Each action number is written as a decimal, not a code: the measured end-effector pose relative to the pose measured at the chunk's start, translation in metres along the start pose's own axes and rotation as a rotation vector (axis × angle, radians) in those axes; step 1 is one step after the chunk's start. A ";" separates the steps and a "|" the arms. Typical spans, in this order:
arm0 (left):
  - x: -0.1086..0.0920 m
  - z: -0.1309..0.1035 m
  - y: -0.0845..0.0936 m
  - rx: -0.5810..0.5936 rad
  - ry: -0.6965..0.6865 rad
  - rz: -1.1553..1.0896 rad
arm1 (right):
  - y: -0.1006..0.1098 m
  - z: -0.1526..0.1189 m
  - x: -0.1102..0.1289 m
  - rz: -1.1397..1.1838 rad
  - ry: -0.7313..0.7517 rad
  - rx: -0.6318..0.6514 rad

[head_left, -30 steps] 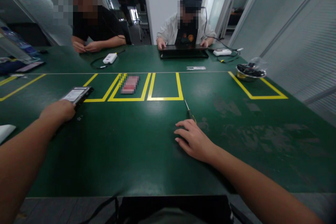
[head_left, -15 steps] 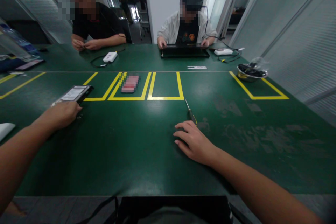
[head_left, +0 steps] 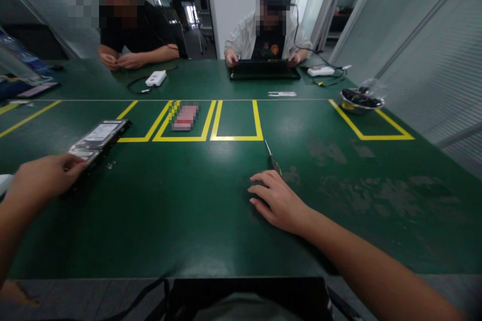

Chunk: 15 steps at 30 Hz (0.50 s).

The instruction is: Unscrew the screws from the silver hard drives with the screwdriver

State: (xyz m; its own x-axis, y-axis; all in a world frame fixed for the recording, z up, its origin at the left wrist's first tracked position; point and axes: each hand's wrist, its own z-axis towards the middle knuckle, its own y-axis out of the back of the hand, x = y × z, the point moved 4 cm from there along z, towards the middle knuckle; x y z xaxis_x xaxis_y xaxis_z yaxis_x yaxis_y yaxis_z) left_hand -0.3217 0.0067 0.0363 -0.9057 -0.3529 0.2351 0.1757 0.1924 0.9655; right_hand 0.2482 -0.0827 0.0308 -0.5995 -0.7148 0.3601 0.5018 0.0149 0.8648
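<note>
At the left of the table lie what look like hard drives (head_left: 101, 133), with pale labels and dark edges, set close together. My left hand (head_left: 47, 173) is at their near end, its thumb and fingers closed on the edge of the nearer hard drive (head_left: 83, 153); the hand hides part of it. A few tiny metal bits, perhaps screws (head_left: 110, 165), lie just right of the drives. My right hand (head_left: 276, 200) rests on the table with its fingers spread and holds nothing. Just beyond its fingers lies a screwdriver (head_left: 274, 161) with a dark and yellow handle, shaft pointing away.
Yellow tape outlines (head_left: 236, 138) cross the green table (head_left: 196, 210). A blurred pinkish item (head_left: 185, 117) lies inside one. At the far right stands a metal bowl (head_left: 361, 103) of dark parts. Two people sit opposite; one holds a dark flat panel (head_left: 265, 70). White boxes with cables (head_left: 155, 78) lie nearby.
My left hand has moved left along the drives to their near end, uncovering more of them and the tiny metal bits. My right hand and the screwdriver have stayed put.
</note>
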 end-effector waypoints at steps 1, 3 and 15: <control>0.004 -0.002 -0.002 0.012 0.003 -0.003 | 0.000 0.000 0.000 -0.001 0.001 0.002; 0.007 -0.007 -0.006 0.006 -0.019 -0.002 | -0.001 0.000 0.000 -0.006 0.005 0.005; 0.016 0.010 -0.012 0.056 -0.111 -0.036 | -0.002 0.001 -0.001 -0.009 0.005 -0.013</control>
State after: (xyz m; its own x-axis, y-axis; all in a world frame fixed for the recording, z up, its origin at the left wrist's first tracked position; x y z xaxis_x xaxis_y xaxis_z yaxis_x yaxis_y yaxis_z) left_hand -0.3426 0.0082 0.0271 -0.9487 -0.2573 0.1837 0.1235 0.2330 0.9646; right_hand 0.2471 -0.0815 0.0294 -0.6006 -0.7187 0.3503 0.5046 -0.0008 0.8634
